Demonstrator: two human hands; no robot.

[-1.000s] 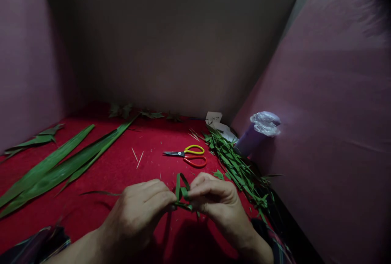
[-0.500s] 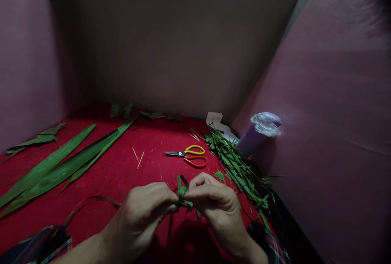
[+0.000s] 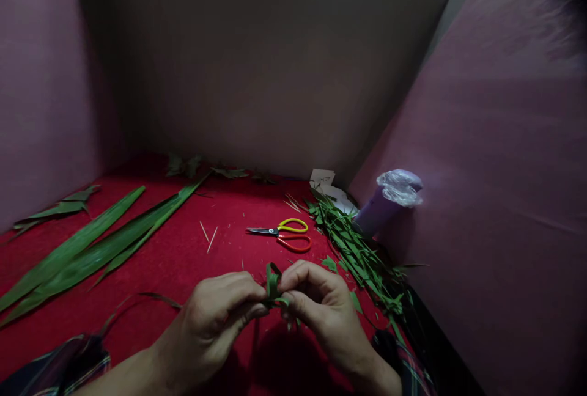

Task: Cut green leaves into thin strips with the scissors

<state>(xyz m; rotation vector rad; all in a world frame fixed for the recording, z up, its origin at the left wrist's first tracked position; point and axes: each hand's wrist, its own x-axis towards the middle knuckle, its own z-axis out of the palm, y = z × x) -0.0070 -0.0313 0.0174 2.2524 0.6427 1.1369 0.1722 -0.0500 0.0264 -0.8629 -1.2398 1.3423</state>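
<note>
A small looped piece of green leaf strip (image 3: 273,283) is held between my two hands, low in the middle of the view. My left hand (image 3: 215,316) pinches its left side between thumb and fingers. From the right, my right hand (image 3: 321,307) pinches the strip with thumb and forefinger, close below the upright loop. The fingertips cover part of the strip, so how it is folded there is hidden. Just beyond the hands lie scissors (image 3: 277,232) with one yellow and one red handle, blades pointing left.
Long green leaves (image 3: 105,249) lie on the red cloth (image 3: 174,261) at left. Two thin sticks (image 3: 208,237) rest left of the scissors. A pile of cut leaf strips (image 3: 358,255) runs along the right, beside a purple roll (image 3: 376,206) topped with clear plastic. Walls enclose three sides.
My right hand has shifted its grip: the thumb has come lower onto the strip and the fingers have lifted and opened slightly. The left hand has barely moved.
</note>
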